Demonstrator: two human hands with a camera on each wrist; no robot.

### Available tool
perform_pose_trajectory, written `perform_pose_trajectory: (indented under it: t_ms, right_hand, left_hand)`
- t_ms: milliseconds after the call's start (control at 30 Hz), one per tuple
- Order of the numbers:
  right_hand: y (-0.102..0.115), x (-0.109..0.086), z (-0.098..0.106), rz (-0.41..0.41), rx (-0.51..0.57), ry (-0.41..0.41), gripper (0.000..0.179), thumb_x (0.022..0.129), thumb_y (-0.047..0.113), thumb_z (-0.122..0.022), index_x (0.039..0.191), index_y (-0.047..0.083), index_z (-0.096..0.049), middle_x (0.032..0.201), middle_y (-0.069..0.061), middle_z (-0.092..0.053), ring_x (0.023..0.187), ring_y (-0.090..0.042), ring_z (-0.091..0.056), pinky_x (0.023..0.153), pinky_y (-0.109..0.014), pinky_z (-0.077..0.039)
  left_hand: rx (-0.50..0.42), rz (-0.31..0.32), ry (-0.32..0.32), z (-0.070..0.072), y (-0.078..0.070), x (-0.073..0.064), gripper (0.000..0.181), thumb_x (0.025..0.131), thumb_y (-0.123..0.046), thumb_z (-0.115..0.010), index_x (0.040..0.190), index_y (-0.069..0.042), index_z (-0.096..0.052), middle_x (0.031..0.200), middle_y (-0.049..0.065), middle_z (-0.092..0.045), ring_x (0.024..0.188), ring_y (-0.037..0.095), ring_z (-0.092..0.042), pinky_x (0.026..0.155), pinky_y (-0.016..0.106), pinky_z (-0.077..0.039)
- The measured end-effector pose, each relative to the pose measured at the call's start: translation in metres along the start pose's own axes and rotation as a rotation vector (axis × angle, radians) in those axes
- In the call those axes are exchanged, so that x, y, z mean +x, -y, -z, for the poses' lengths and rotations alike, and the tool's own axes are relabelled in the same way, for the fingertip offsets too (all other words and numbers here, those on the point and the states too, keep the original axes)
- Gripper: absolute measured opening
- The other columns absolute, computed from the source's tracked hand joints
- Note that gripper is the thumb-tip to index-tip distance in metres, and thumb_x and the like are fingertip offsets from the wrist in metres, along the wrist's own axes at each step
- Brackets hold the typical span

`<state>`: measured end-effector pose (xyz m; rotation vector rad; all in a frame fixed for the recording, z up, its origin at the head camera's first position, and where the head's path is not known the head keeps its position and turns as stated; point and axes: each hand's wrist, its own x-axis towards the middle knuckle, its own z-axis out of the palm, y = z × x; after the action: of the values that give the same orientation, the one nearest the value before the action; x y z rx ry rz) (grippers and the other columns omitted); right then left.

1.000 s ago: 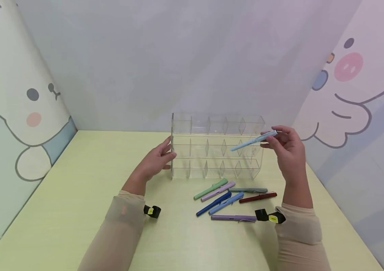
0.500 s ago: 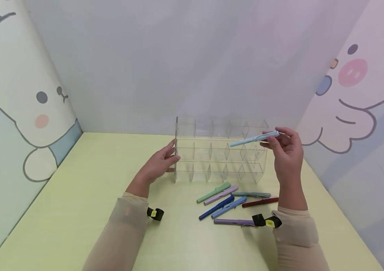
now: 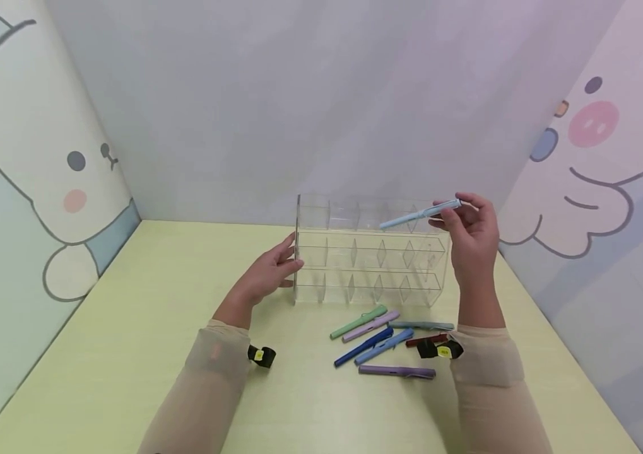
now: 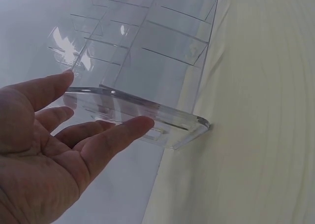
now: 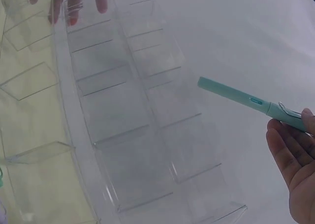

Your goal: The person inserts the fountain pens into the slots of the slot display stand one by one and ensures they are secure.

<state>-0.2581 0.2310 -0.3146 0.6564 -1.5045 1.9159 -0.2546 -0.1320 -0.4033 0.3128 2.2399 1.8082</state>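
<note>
My right hand (image 3: 473, 236) pinches a light-blue pen (image 3: 412, 216) by its clip end. The pen slants in front of the upper tier of a clear acrylic rack (image 3: 369, 268), its other end pointing left; in the right wrist view the pen (image 5: 236, 95) looks mint green and apart from the dividers. At the rack's left side, my left hand (image 3: 267, 274) grips the side panel lightly. The left wrist view has its thumb at the panel's edge and its fingers against the outer face of the rack (image 4: 133, 106).
Several pens lie in front of the rack: green (image 3: 358, 321), pale lilac (image 3: 370, 326), grey-green (image 3: 420, 326), dark blue (image 3: 363, 348), mid-blue (image 3: 383, 347), purple (image 3: 397, 372) and dark red (image 3: 426, 340), partly behind the right wrist strap. A grey wall (image 3: 321, 107) stands behind the table.
My right hand has lifted the light-blue pen from the middle tier's height to the upper tier's. The left hand stays at the rack's side. The whole view has shifted slightly.
</note>
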Motion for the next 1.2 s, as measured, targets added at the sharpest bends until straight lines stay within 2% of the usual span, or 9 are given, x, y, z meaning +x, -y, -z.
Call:
perform_pose_trajectory:
  t_ms: [100, 333, 933, 1200]
  right_hand:
    - [-0.001, 0.006, -0.005, 0.02, 0.003, -0.012, 0.032, 0.092, -0.004, -0.063, 0.122, -0.004, -0.054, 0.101, -0.024, -0.071, 0.081, -0.03, -0.073, 0.075, -0.037, -0.061]
    - [-0.003, 0.018, -0.017, -0.012, 0.062, -0.011, 0.032, 0.091, -0.004, -0.065, 0.121, -0.003, -0.052, 0.101, -0.024, -0.071, 0.082, -0.028, -0.073, 0.076, -0.035, -0.061]
    - [-0.015, 0.034, -0.033, -0.019, -0.057, 0.013, 0.033, 0.092, 0.006, -0.067, 0.121, -0.002, -0.053, 0.104, -0.022, -0.069, 0.085, -0.022, -0.073, 0.078, -0.033, -0.061]
    - [-0.022, 0.035, -0.038, -0.046, -0.085, 0.028, 0.032, 0.092, 0.009, -0.068, 0.119, 0.001, -0.055, 0.103, -0.021, -0.069, 0.084, -0.028, -0.072, 0.077, -0.032, -0.061]
  left_hand:
    - [0.001, -0.005, -0.001, -0.001, 0.001, 0.0, 0.07, 0.099, -0.037, -0.059, 0.152, -0.051, -0.016, 0.162, 0.001, -0.025, 0.138, 0.026, -0.045, 0.098, 0.047, -0.053]
    - [-0.005, 0.017, 0.001, -0.002, 0.0, -0.002, 0.07, 0.099, -0.036, -0.06, 0.151, -0.052, -0.017, 0.161, 0.003, -0.029, 0.138, 0.025, -0.045, 0.099, 0.047, -0.052]
    - [-0.004, 0.013, -0.005, -0.007, 0.001, 0.0, 0.069, 0.1, -0.032, -0.059, 0.152, -0.051, -0.018, 0.159, 0.008, -0.031, 0.135, 0.027, -0.049, 0.099, 0.047, -0.052]
    - [-0.005, 0.011, -0.008, -0.007, 0.001, 0.0, 0.07, 0.1, -0.031, -0.059, 0.153, -0.05, -0.018, 0.16, 0.007, -0.031, 0.135, 0.027, -0.049, 0.098, 0.047, -0.052]
